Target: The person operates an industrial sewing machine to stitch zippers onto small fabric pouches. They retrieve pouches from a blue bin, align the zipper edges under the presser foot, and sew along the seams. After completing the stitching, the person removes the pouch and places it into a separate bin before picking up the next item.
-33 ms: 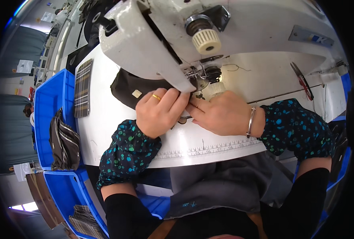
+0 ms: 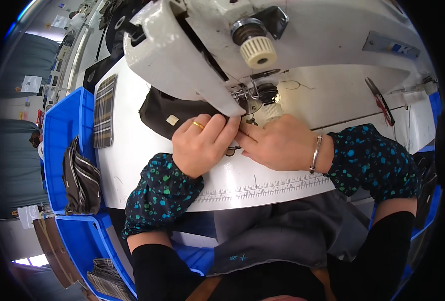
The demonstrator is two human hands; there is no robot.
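Observation:
A dark fabric piece (image 2: 164, 113) with a small pale label lies on the white table (image 2: 132, 155) under the arm of a white sewing machine (image 2: 182, 55). My left hand (image 2: 200, 145), with a gold ring, pinches the fabric's near edge just in front of the needle area (image 2: 252, 103). My right hand (image 2: 277, 145), wearing a silver bangle, meets it fingertip to fingertip and presses the same edge down. The fabric under both hands is hidden. Both sleeves are dark with teal spots.
A printed ruler scale (image 2: 267, 188) runs along the table's front edge. A plaid strip (image 2: 104, 110) lies at the table's left. Blue bins (image 2: 62, 125) on the left hold dark striped pieces (image 2: 82, 180); a lower bin (image 2: 89, 236) holds plaid pieces. Red-handled snips (image 2: 380, 103) lie at right.

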